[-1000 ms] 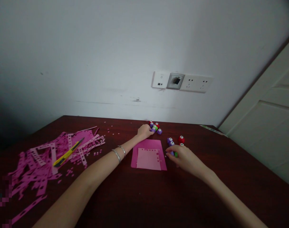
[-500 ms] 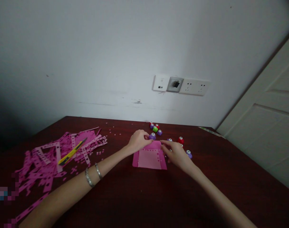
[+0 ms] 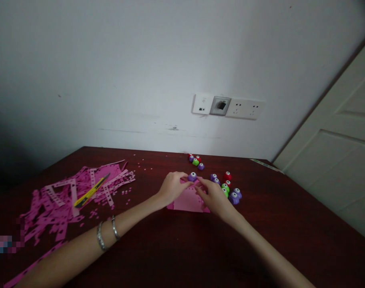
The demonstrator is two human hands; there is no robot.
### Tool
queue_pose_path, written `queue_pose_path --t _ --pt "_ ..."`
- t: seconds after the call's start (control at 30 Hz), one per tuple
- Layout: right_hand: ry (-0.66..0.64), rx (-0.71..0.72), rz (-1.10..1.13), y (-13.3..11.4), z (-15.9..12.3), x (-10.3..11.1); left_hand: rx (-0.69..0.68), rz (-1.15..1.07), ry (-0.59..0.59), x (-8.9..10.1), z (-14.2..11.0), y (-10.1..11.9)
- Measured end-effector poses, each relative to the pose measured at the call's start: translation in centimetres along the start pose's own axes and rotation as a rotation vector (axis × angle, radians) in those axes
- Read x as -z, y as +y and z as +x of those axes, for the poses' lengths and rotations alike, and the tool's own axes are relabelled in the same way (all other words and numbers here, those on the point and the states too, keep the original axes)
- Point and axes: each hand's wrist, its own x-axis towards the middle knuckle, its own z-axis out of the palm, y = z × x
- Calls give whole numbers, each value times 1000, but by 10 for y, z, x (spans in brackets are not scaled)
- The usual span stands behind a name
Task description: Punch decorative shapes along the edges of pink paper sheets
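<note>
A purple craft punch (image 3: 192, 177) with a white top stands at the far edge of the pink paper, between my two hands. My left hand (image 3: 173, 188) has its fingers curled against the punch's left side, thumb in front. From the right, my right hand (image 3: 213, 197) reaches over the paper with finger and thumb bent close at its upper right part. A lighter pink sheet (image 3: 187, 200) with punched holes along its edges lies on a darker pink one. My fingers partly hide both sheets.
Several purple, green and red punches (image 3: 227, 176) stand right of my right hand; another group (image 3: 195, 162) is near the wall. On the left, a yellow utility knife (image 3: 91, 193) rests on a heap of pink paper strips (image 3: 55, 218). Paper bits are scattered about.
My left hand brought a purple punch from the back group to the paper's far edge. My right hand left the right-hand punches, where purple ones now stand farther right, and moved over the paper.
</note>
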Motion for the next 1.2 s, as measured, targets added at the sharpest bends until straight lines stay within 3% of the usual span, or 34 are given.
queue_pose_path --t 0.23,0.47,0.6,0.73,0.83,1.03,1.2 --pt "45 -50 148 3 4 -1 -138 -188 -63 -7 -6 6" --pt "131 65 -74 6 7 7 -193 80 -89 -11 -10 3" --pt "120 91 -84 5 6 11 -252 117 -72 -10 -12 6" --pt "98 59 -29 9 6 15 -207 103 -93 -3 -8 10" --pt "126 25 12 13 7 22 -153 216 -146 10 2 6" --pt "-42 -177 208 19 7 41 -4 476 -412 30 17 -26" --pt "-139 -242 301 24 1 45 78 552 -475 25 19 -44"
